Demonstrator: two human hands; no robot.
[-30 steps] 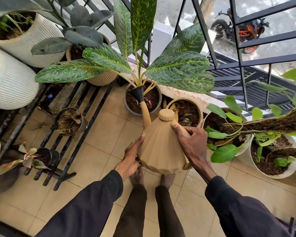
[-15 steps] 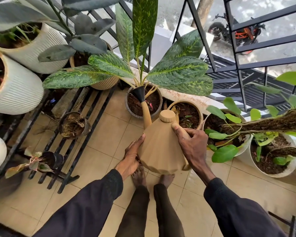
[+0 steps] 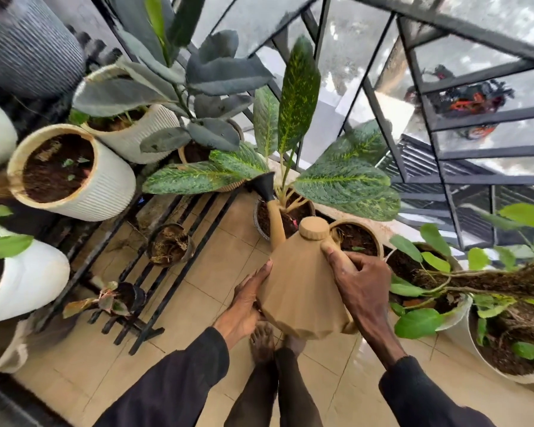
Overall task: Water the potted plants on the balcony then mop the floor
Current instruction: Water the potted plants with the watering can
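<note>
Tan faceted watering can held in mid-air above tiled floor, both hands on it. Right hand fingers curled tight around handle, thumb along it. Left hand flat against can's side, fingers together. Spout's black nozzle reaches over dark round pot holding variegated-leaf plant. White ribbed pot on black metal rack left.

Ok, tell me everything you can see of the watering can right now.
The watering can is tan and faceted, matte like plastic, with a round cap on top, a slim tan spout and a black flared rose. It is held above the tiled floor, spout towards the variegated plant's pot. The right hand grips its handle; the left hand steadies its side.
</note>
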